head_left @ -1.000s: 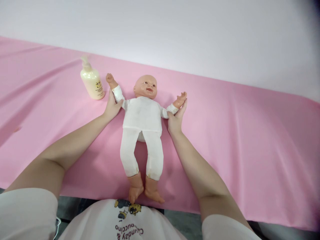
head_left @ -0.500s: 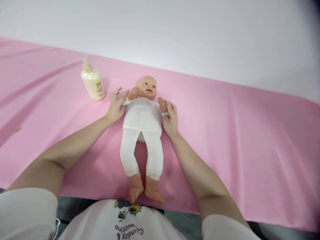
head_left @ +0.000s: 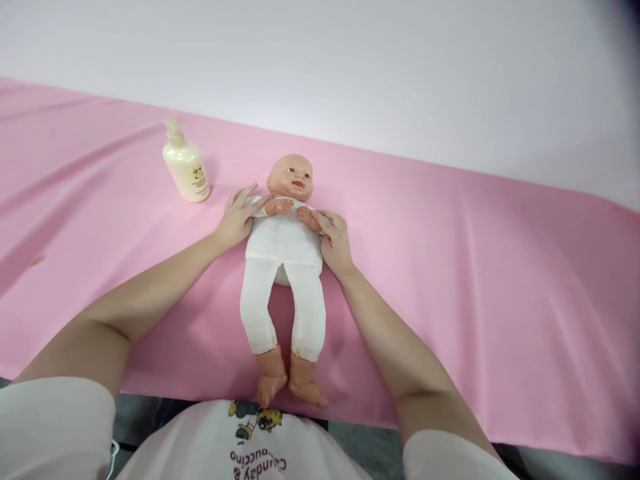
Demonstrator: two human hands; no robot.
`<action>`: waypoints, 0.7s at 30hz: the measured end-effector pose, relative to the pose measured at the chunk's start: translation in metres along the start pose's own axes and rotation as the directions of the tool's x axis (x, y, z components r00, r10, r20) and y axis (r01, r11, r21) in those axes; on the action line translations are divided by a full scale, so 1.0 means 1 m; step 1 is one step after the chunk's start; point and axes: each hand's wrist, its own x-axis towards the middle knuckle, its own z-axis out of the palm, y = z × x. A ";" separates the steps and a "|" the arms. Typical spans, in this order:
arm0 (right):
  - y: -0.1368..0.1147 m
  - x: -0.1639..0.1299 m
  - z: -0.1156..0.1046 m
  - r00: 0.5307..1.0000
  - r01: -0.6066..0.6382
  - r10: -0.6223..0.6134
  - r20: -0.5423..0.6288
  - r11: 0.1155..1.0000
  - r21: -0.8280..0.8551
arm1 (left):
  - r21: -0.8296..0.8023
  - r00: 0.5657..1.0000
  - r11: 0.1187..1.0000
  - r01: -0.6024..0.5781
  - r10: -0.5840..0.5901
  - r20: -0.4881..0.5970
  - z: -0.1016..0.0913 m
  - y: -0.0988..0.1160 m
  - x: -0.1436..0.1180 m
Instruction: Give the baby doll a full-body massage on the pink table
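White-clothed at dial centre, a baby doll (head_left: 283, 243) is being touched by a spread left hand (head_left: 237, 218) at ten o'clock and a right hand (head_left: 337, 244), grip untellable, at three, its folded arms (head_left: 279, 207) risking being dislodged by slackened pressure.

1 head-worn view, facing forward and down, near, above pink cloth (head_left: 430, 300)

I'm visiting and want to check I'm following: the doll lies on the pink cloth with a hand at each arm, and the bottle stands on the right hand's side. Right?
Not quite: the bottle stands on the left hand's side, as the head view shows. The doll does lie on the pink cloth with a hand at each arm.
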 end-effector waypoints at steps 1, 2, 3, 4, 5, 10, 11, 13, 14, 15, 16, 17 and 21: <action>0.000 0.000 0.000 1.000 -0.007 0.007 0.003 1.000 0.017 | 0.002 1.000 1.000 0.004 -0.004 0.002 0.000 0.000 0.000; 0.001 0.000 -0.001 1.000 -0.015 0.015 0.004 0.999 0.037 | 0.000 1.000 1.000 0.011 -0.011 0.002 0.000 0.000 0.000; 0.001 0.000 -0.001 1.000 -0.026 0.026 0.006 0.998 0.058 | -0.005 1.000 1.000 0.020 -0.020 0.001 0.001 0.000 -0.001; 0.000 0.000 -0.002 0.999 -0.042 0.042 0.007 0.996 0.079 | -0.014 1.000 0.999 0.029 -0.029 -0.004 0.001 0.000 -0.001; 0.000 -0.001 -0.002 0.998 -0.061 0.061 0.005 0.993 0.099 | -0.024 0.999 0.999 0.039 -0.040 -0.011 0.001 0.000 -0.001; 0.000 -0.001 -0.002 0.981 -0.150 0.169 -0.095 0.972 0.183 | -0.146 0.991 0.985 0.087 -0.101 -0.092 0.003 -0.010 0.001; 0.002 -0.001 -0.002 0.974 -0.165 0.192 -0.123 0.965 0.203 | -0.183 0.987 0.979 0.095 -0.116 -0.113 0.004 -0.014 0.001; 0.009 -0.002 0.001 0.957 -0.193 0.237 -0.165 0.950 0.245 | -0.258 0.974 0.959 0.120 -0.164 -0.154 0.008 -0.024 0.002; 0.014 -0.003 0.002 0.948 -0.207 0.260 -0.182 0.941 0.266 | -0.297 0.966 0.944 0.144 -0.199 -0.166 0.010 -0.029 0.002; 0.020 -0.004 0.004 0.938 -0.221 0.283 -0.199 0.933 0.286 | -0.335 0.956 0.926 0.173 -0.240 -0.170 0.012 -0.034 0.002; 0.026 -0.005 0.006 0.928 -0.234 0.306 -0.214 0.924 0.303 | -0.371 0.946 0.906 0.204 -0.280 -0.164 0.015 -0.039 0.001; 0.031 -0.005 0.007 0.918 -0.246 0.325 -0.226 0.916 0.316 | -0.399 0.938 0.887 0.232 -0.313 -0.150 0.017 -0.043 0.001; 0.038 -0.007 0.009 0.916 -0.254 0.328 -0.228 0.919 0.303 | -0.406 0.944 0.881 0.241 -0.311 -0.114 0.020 -0.047 0.001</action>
